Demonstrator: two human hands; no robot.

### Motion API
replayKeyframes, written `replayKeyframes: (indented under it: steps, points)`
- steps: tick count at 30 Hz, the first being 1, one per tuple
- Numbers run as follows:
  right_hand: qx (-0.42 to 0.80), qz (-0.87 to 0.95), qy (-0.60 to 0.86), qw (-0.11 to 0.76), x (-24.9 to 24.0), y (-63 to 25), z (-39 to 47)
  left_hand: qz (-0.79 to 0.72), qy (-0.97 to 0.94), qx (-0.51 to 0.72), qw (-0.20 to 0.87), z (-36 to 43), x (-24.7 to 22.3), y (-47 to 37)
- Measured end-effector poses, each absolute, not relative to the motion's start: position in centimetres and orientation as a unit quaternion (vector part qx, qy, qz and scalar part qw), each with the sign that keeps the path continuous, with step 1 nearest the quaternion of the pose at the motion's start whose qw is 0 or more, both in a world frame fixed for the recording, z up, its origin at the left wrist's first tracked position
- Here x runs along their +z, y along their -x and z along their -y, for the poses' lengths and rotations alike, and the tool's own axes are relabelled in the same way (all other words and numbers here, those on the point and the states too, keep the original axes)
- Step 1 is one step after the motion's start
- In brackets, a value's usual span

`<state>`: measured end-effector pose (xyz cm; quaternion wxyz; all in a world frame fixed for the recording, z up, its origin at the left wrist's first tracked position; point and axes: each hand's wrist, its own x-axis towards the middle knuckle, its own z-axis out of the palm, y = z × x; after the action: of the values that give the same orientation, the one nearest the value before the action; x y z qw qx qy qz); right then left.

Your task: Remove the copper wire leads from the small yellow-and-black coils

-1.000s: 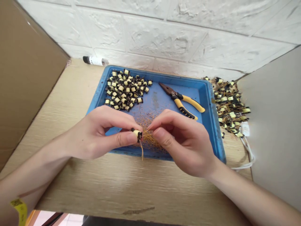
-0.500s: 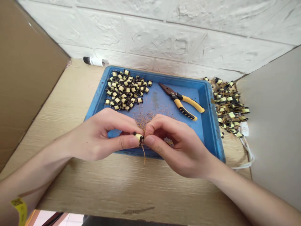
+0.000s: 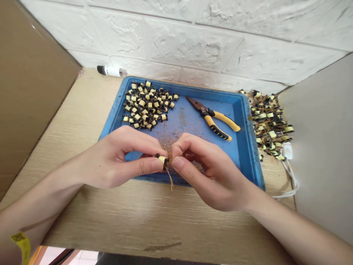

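Observation:
Between thumb and forefinger, my left hand (image 3: 124,158) pinches a small transformer coil (image 3: 162,159), black with a yellow tape band. Thin copper-coloured wires (image 3: 170,179) hang down from its right end. Close beside it, my right hand (image 3: 206,169) is closed in a pinch on a fine wire (image 3: 180,153) that shows above the thumb tip; whether this wire is joined to the coil I cannot tell. Both hands are over the front part of a blue tray (image 3: 252,147). Beneath them lie many cut wire bits (image 3: 168,140), partly hidden by my fingers.
In the tray's back left sits a heap of coils (image 3: 146,103); pliers (image 3: 213,119) with yellow-black handles lie at its right. Outside, more coils with long wires (image 3: 270,121) are piled near a white cable (image 3: 292,180). A small bottle (image 3: 111,71) lies by the wall.
My right hand has shifted slightly right, away from the coil, and the gap between the fingertips is a little wider. The hanging wires have swung slightly right. My left hand keeps hold of the coil.

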<state>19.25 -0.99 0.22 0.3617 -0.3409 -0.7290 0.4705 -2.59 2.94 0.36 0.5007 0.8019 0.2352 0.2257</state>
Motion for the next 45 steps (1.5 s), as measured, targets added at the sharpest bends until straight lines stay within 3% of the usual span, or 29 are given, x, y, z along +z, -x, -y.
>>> replayKeyframes:
  steps: [6,10,18,28,36,45]
  points:
    - [0.524,0.666,0.364,0.387,0.06,-19.03,1.13,-0.237,-0.79,0.239,0.512,-2.99,0.32,3.07]
    - [0.496,0.644,0.402,0.423,-0.04,-19.09,1.06,-0.245,-0.77,0.261,0.528,-3.03,0.11,3.38]
    - [0.408,0.729,0.39,0.388,0.16,-19.35,0.69,-0.249,-0.745,0.274,0.555,-3.06,0.03,3.62]
    - [0.417,0.7,0.416,0.404,-0.16,-19.21,1.01,-0.267,-0.752,0.263,0.543,-3.11,0.7,3.31]
    - [0.403,0.74,0.394,0.366,0.21,-19.32,0.79,-0.255,-0.753,0.274,0.542,-3.16,0.02,3.55]
    - [0.422,0.711,0.395,0.401,-0.08,-19.0,1.37,-0.291,-0.77,0.276,0.496,-3.09,0.22,2.94]
